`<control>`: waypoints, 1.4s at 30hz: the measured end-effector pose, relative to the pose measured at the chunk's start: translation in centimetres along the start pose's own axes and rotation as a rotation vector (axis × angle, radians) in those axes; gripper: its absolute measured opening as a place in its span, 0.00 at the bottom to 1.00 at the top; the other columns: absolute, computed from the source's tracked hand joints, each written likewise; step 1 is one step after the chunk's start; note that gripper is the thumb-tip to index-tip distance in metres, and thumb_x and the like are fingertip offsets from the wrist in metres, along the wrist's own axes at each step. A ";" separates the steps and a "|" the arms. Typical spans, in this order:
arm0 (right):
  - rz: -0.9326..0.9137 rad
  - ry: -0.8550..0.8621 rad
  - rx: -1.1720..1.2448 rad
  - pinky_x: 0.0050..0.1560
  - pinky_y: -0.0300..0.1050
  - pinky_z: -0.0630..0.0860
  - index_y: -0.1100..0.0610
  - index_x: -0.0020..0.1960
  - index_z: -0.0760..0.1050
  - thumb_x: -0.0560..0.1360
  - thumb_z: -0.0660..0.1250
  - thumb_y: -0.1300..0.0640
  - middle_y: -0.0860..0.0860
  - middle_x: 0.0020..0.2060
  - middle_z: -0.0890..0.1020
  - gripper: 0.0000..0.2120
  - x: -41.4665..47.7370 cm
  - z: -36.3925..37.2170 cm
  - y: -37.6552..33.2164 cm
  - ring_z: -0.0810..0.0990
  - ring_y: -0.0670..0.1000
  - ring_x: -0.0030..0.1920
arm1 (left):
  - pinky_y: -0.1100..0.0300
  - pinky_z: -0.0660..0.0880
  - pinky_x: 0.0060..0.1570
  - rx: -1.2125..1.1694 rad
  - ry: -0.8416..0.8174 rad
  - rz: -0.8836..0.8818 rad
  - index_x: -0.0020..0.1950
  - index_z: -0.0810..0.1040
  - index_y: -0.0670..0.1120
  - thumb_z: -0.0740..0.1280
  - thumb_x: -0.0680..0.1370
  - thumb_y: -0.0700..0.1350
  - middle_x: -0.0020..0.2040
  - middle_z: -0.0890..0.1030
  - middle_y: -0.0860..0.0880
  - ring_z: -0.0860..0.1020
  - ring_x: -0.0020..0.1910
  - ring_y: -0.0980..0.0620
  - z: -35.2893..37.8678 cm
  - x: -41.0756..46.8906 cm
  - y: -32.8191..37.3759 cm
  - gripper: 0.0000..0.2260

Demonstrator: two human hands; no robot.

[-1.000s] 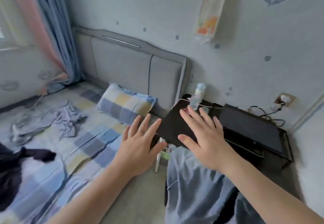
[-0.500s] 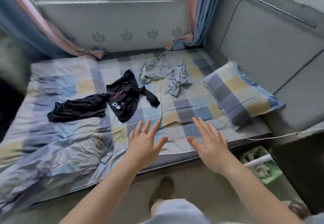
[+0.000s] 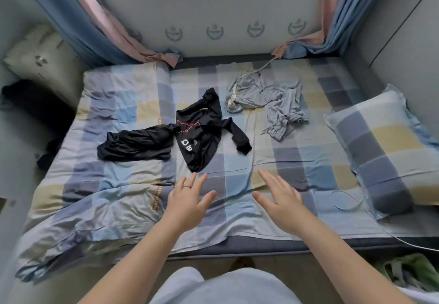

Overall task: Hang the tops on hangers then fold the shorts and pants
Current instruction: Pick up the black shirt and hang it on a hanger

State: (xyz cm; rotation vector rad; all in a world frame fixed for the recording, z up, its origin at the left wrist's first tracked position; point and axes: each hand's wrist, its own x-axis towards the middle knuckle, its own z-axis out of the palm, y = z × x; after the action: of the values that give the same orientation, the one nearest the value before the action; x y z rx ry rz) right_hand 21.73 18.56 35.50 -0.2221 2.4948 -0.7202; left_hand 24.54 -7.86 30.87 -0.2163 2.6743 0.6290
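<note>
Bed (image 3: 297, 158) below a curtained window, clothes strewn, both hands empty.
Left hand (image 3: 187, 201) and right hand (image 3: 282, 201) are apart over the near sheet, fingers spread, gripping nothing. Black top (image 3: 202, 137) lies mid-bed, touching a black garment (image 3: 135, 145) on its left. Grey garment (image 3: 266, 97) is crumpled farther back. Pillow (image 3: 380, 144) at right, white cable (image 3: 344, 199) looped beside it.

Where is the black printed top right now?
Head view: the black top lies central on the bed, just beyond the left hand, touching the other black garment on its left, with the grey clothes farther back to its right.
</note>
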 end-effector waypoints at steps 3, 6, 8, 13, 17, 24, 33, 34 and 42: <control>-0.007 -0.020 0.009 0.77 0.56 0.44 0.38 0.80 0.46 0.82 0.52 0.36 0.39 0.80 0.52 0.30 3.3 -0.5 -0.1 0.47 0.45 0.80 | 0.47 0.51 0.76 -0.024 -0.032 -0.028 0.80 0.55 0.61 0.53 0.80 0.67 0.82 0.54 0.54 0.48 0.80 0.49 -0.3 3.2 -0.2 0.29; -0.019 -0.033 -0.026 0.77 0.57 0.44 0.39 0.80 0.45 0.82 0.51 0.36 0.40 0.80 0.51 0.30 6.9 -0.3 -0.1 0.46 0.46 0.80 | 0.46 0.52 0.76 -0.010 -0.053 -0.027 0.80 0.55 0.60 0.53 0.81 0.66 0.82 0.55 0.53 0.48 0.81 0.49 -0.5 6.8 -1.0 0.29; -0.021 -0.038 -0.040 0.77 0.58 0.43 0.39 0.80 0.44 0.82 0.51 0.36 0.41 0.81 0.50 0.30 9.8 0.6 -0.2 0.45 0.47 0.80 | 0.46 0.52 0.77 0.027 -0.062 -0.021 0.81 0.55 0.60 0.53 0.81 0.66 0.82 0.55 0.53 0.48 0.81 0.49 -0.5 9.5 -2.4 0.29; 0.001 -0.047 -0.058 0.77 0.59 0.45 0.39 0.80 0.43 0.81 0.51 0.34 0.41 0.81 0.49 0.32 19.6 5.7 0.0 0.45 0.51 0.81 | 0.46 0.54 0.76 0.152 -0.124 0.001 0.80 0.56 0.59 0.53 0.81 0.67 0.82 0.56 0.53 0.50 0.81 0.48 0.5 18.1 -9.2 0.29; 0.084 -0.048 -0.010 0.76 0.60 0.46 0.40 0.81 0.44 0.81 0.52 0.35 0.41 0.81 0.50 0.32 30.3 10.6 -0.6 0.47 0.51 0.81 | 0.47 0.53 0.77 0.177 -0.247 -0.011 0.80 0.56 0.59 0.54 0.80 0.66 0.82 0.56 0.52 0.50 0.81 0.47 2.1 27.1 -16.0 0.30; 0.239 -0.155 0.035 0.73 0.57 0.54 0.41 0.81 0.47 0.81 0.55 0.37 0.44 0.80 0.57 0.32 45.6 16.8 -1.4 0.54 0.49 0.79 | 0.43 0.58 0.75 0.120 -0.394 -0.101 0.80 0.58 0.56 0.56 0.81 0.64 0.81 0.59 0.50 0.55 0.79 0.45 4.1 42.8 -23.9 0.29; 0.101 -0.072 -0.125 0.76 0.55 0.51 0.40 0.81 0.46 0.82 0.59 0.43 0.42 0.80 0.53 0.32 67.6 21.0 0.4 0.49 0.49 0.80 | 0.47 0.57 0.75 0.145 -0.002 0.125 0.81 0.56 0.50 0.67 0.79 0.55 0.81 0.56 0.45 0.57 0.78 0.41 8.5 67.7 -28.7 0.34; 0.067 -0.035 -0.166 0.76 0.55 0.50 0.41 0.81 0.47 0.82 0.60 0.44 0.43 0.81 0.53 0.33 70.3 21.1 0.2 0.49 0.50 0.80 | 0.46 0.60 0.74 0.092 0.055 0.088 0.81 0.55 0.50 0.69 0.78 0.53 0.81 0.55 0.45 0.59 0.77 0.40 8.7 70.6 -29.2 0.36; -0.066 0.108 -0.552 0.76 0.64 0.45 0.41 0.81 0.46 0.78 0.65 0.47 0.52 0.81 0.48 0.39 86.1 21.3 -2.9 0.46 0.57 0.80 | 0.47 0.64 0.62 -0.277 0.023 -0.291 0.53 0.61 0.55 0.79 0.68 0.53 0.62 0.61 0.51 0.71 0.62 0.44 11.9 80.4 -32.8 0.27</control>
State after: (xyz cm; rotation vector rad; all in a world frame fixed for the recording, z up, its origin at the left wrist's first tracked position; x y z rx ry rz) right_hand -39.75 -18.65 -16.49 -0.4728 2.7512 -0.0495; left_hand -37.42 -36.43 -24.11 -0.6765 2.4993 0.9003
